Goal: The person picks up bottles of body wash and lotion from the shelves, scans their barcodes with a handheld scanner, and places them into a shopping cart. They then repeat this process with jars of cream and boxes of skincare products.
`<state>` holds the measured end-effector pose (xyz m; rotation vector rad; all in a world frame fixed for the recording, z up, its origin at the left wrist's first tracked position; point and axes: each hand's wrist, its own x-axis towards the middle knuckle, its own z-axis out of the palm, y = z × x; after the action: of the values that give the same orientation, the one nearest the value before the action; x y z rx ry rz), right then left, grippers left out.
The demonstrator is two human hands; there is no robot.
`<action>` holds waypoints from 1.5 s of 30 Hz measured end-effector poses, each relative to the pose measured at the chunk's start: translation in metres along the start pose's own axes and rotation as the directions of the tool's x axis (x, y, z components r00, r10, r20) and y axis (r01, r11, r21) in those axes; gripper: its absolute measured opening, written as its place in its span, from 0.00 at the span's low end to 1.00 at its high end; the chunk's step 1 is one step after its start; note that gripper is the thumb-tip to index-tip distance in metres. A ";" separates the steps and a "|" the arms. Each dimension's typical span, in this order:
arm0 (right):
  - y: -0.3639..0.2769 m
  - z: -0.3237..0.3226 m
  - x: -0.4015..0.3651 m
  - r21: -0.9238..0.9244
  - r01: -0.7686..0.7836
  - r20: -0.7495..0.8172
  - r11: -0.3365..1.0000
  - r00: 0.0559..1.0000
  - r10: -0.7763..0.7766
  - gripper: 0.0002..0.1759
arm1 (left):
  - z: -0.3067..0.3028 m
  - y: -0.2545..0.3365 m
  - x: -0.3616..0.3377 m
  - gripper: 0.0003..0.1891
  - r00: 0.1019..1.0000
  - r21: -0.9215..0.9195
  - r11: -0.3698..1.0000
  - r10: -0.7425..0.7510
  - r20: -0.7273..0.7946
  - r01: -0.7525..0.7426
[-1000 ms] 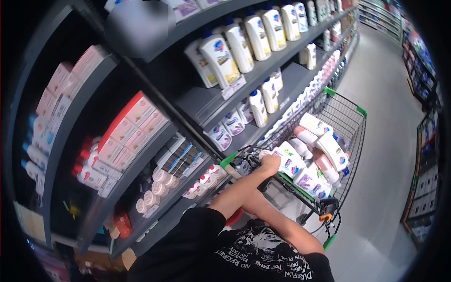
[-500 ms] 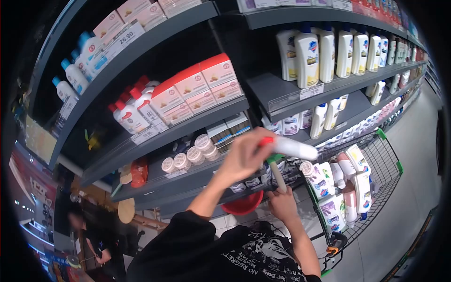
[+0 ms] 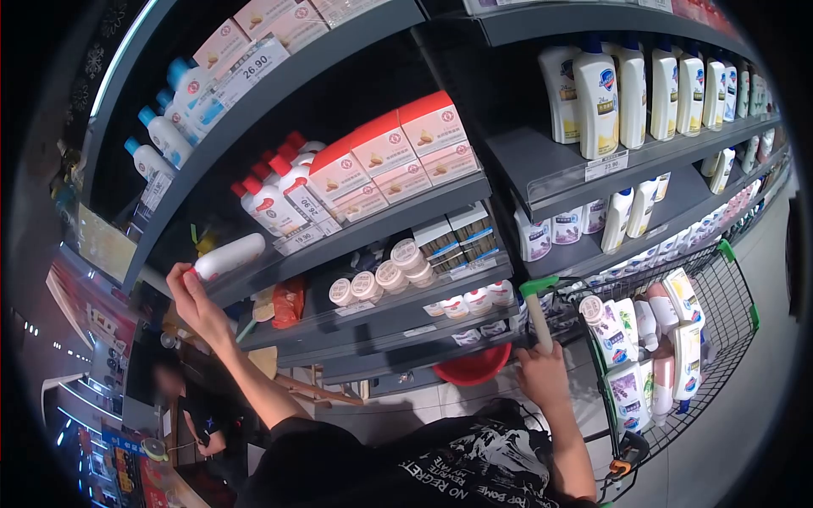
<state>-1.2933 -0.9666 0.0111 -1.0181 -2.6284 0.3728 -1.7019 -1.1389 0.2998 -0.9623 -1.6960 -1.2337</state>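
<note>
My left hand [image 3: 195, 298] grips a white bottle [image 3: 230, 256] by its red-capped end, out at the left of the shelving. The bottle lies nearly level in front of the shelf edge, its body pointing right. My right hand [image 3: 544, 372] is closed round the pale push handle [image 3: 537, 322] of a shopping cart [image 3: 730, 313]. Inside the cart lie several white, yellow and pink bottles and purple-printed packs [image 3: 625, 396], with a small round jar [image 3: 592, 310] at the near corner. More white bottles with red caps [image 3: 269, 203] stand on the shelf beside red-topped boxes [image 3: 366, 154].
Round jars [image 3: 391, 275] sit on a lower shelf, near an orange-red bag [image 3: 289, 303]. Tall yellow-white bottles [image 3: 599, 106] line the right shelf. A red basin [image 3: 472, 367] rests on the floor below. Another person [image 3: 207, 427] is at the lower left.
My left hand has carried the white bottle from above the cart handle far to the left, alongside the shelf. My right hand stays on the handle. The view has shifted slightly.
</note>
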 end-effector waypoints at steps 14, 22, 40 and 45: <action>0.000 0.003 -0.001 -0.062 -0.007 0.009 0.998 1.000 0.008 0.14 | 0.060 -0.026 0.055 0.11 0.966 0.216 0.976 -0.028 0.258 -0.029; 0.000 0.006 0.000 -0.097 0.021 -0.033 0.995 0.999 -0.024 0.13 | 0.082 -0.043 0.070 0.12 0.918 0.232 0.973 -0.088 0.386 -0.004; -0.004 0.008 0.000 -0.182 0.020 -0.035 0.983 0.999 -0.027 0.06 | 0.118 0.046 -0.014 0.13 0.986 0.066 0.998 0.000 -0.165 0.011; -0.003 0.013 0.000 -0.218 -0.005 0.016 0.976 1.000 0.008 0.11 | 0.174 0.146 -0.125 0.07 0.950 -0.396 0.912 0.212 0.228 -0.108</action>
<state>-1.3003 -0.9705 0.0005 -1.0937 -2.7269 0.0947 -1.5515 -0.9521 0.2027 -1.5334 -1.5617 -1.3982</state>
